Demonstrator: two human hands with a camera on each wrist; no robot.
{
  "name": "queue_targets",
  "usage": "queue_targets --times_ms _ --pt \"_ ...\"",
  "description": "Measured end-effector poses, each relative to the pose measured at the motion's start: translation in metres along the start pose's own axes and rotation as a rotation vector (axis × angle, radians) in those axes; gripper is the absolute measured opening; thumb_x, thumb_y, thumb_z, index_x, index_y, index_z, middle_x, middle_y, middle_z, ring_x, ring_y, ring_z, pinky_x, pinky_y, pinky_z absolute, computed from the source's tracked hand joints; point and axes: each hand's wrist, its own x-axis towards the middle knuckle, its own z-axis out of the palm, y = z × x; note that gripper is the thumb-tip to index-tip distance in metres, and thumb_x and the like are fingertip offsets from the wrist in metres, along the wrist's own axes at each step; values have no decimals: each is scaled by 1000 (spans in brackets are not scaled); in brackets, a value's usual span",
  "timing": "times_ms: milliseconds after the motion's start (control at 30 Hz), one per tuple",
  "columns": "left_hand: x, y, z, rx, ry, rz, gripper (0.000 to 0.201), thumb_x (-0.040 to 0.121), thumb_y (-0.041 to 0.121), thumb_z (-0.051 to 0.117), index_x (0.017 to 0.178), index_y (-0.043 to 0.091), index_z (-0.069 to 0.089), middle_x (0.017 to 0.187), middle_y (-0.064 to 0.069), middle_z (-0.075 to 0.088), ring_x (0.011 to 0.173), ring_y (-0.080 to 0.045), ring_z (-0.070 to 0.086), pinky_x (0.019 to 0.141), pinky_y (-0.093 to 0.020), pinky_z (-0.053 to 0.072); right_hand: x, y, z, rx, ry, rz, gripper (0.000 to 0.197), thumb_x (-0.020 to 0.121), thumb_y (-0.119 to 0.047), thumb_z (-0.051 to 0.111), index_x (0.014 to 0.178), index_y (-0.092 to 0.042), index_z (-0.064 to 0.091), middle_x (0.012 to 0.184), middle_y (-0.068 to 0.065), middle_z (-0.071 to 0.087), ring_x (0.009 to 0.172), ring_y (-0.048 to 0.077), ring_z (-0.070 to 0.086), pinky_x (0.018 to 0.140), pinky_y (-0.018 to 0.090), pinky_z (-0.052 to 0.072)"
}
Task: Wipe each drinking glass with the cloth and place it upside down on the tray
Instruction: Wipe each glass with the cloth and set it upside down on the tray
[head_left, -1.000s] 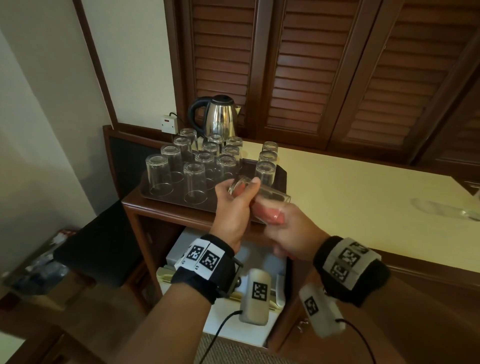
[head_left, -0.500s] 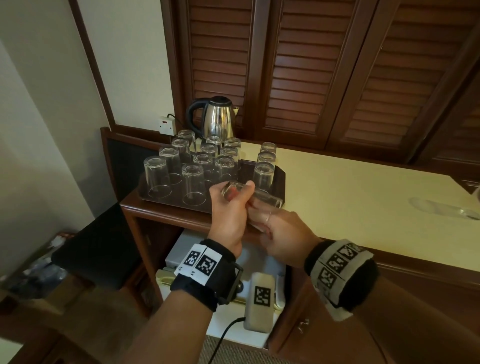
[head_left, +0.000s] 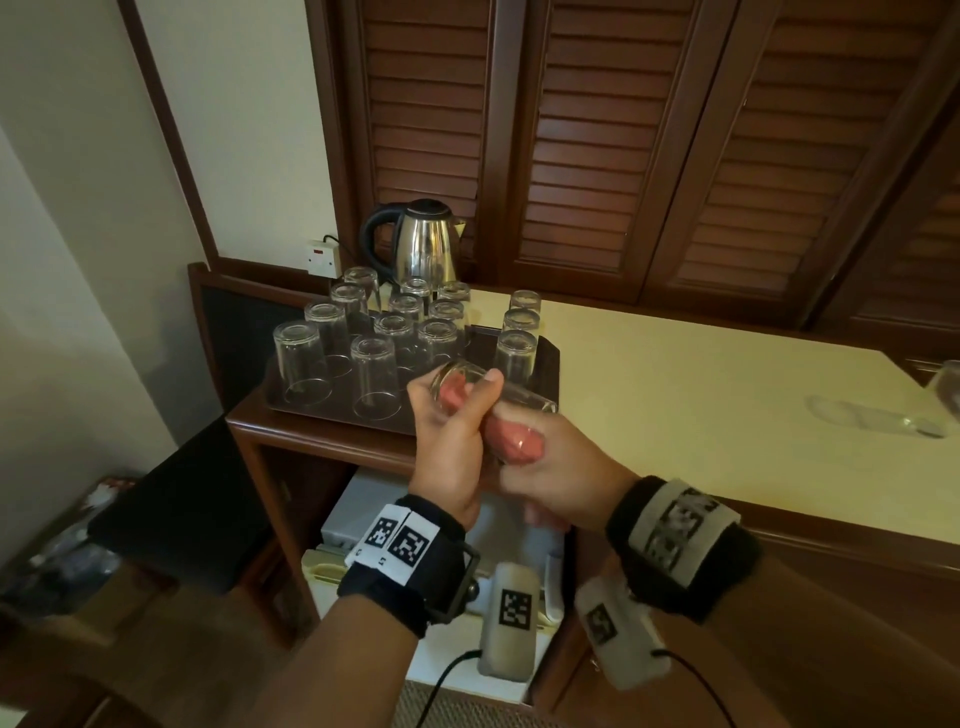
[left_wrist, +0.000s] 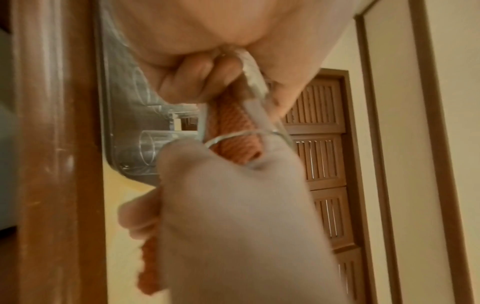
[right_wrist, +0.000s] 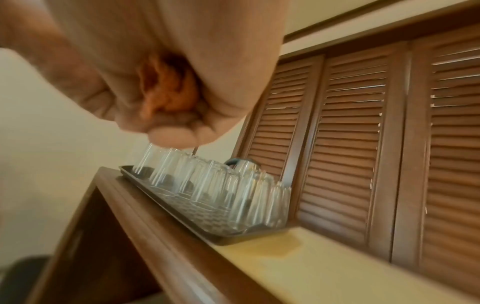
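Observation:
My left hand (head_left: 451, 436) grips a clear drinking glass (head_left: 522, 399) near its base and holds it on its side just in front of the tray (head_left: 546, 356). Fingers of my right hand (head_left: 556, 470) are curled round an orange cloth (head_left: 514, 441) that is pushed into the glass's mouth. In the left wrist view the cloth (left_wrist: 232, 127) fills the inside of the glass (left_wrist: 259, 111). The right wrist view shows the cloth (right_wrist: 168, 88) bunched in my fist. Several glasses (head_left: 371, 376) stand upside down on the dark tray.
A steel kettle (head_left: 423, 241) stands behind the tray beside a wall socket (head_left: 322, 256). One more glass (head_left: 945, 395) stands far right on the yellow counter (head_left: 675, 395). Below my hands is an open cabinet; a black seat (head_left: 182, 512) sits to the left.
My right hand has twisted with the cloth inside the glass. Both hands have stayed in front of the tray, and the left hand keeps its hold on the glass.

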Motion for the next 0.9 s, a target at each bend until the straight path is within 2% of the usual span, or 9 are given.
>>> queue_targets --times_ms 100,233,300,400,467,533,633,800,900 --pt "2 3 2 47 -44 13 50 84 28 85 118 27 48 110 -7 62 99 -26 67 97 -55 56 -1 1 -6 190 5 91 64 87 10 56 131 -36 59 62 8 61 44 17 56 45 29 45" --pt "8 11 4 79 20 -98 39 93 35 78 112 37 45 130 -16 63 113 -33 69 103 -60 54 3 1 -6 -658 -11 -137 60 89 0 56 139 -33 54 142 -11 53 101 11 60 83 28 53" --pt "6 8 4 48 23 -74 33 96 23 75 111 31 46 122 -18 64 93 -29 71 90 -52 60 4 2 -2 -481 -17 -131 48 88 -1 60 129 -26 60 128 -10 60 96 9 62 82 33 55" --pt "4 5 4 15 -15 -12 31 97 15 72 112 24 47 97 -4 60 79 -19 65 75 -41 58 2 -3 -4 170 5 90 63 89 4 61 131 -43 58 79 13 68 51 17 59 47 30 48" --pt "6 8 5 98 -33 -27 35 98 21 73 120 23 46 98 -2 60 76 -16 64 65 -32 56 0 -1 -8 276 25 151 70 90 9 56 132 -47 56 66 3 66 44 19 56 39 26 44" --pt "10 11 5 187 -32 -82 44 98 36 72 129 23 43 106 -5 63 76 -15 63 61 -30 53 0 4 -10 -74 76 42 72 89 8 52 135 -47 53 97 -13 75 72 20 69 62 27 56" --pt "10 12 6 153 8 -126 38 99 31 72 125 27 45 121 -17 68 100 -29 71 90 -52 59 1 5 0 -668 70 -149 64 89 0 54 143 -34 53 148 -14 50 117 16 60 95 23 48" --pt "2 4 4 115 -28 -56 35 97 16 73 121 22 48 109 -14 62 100 -33 67 95 -59 56 -2 9 5 309 42 157 65 86 10 58 131 -37 61 85 20 62 49 15 57 44 29 45" --pt "8 4 3 215 -31 -133 49 98 30 73 133 22 40 117 -12 64 106 -35 70 92 -55 58 -4 11 1 182 14 163 67 90 8 55 130 -46 56 98 12 67 58 17 63 51 28 52"
